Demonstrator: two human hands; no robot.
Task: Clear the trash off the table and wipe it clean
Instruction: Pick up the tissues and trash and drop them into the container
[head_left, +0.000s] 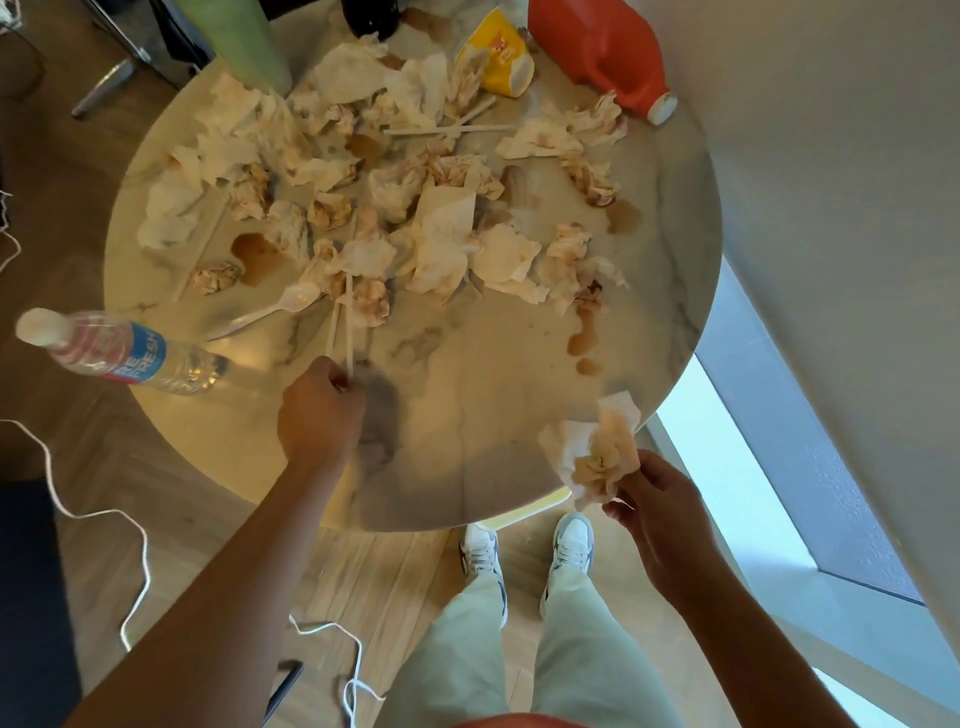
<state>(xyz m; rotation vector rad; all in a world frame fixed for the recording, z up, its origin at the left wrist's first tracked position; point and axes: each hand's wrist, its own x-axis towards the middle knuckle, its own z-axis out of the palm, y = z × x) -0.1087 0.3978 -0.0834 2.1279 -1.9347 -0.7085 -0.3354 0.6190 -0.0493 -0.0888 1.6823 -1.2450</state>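
A round marble table is covered across its far half with several crumpled, stained napkins, white straws, a plastic spoon and brown spills. My left hand is curled over the near left of the table and pinches the ends of two white straws. At the table's near right edge, my right hand grips a bunch of stained napkins.
A plastic water bottle lies at the left edge. A yellow paper cup and an orange jug lie at the far side, beside a green cylinder. White cord trails on the wooden floor. A wall stands right.
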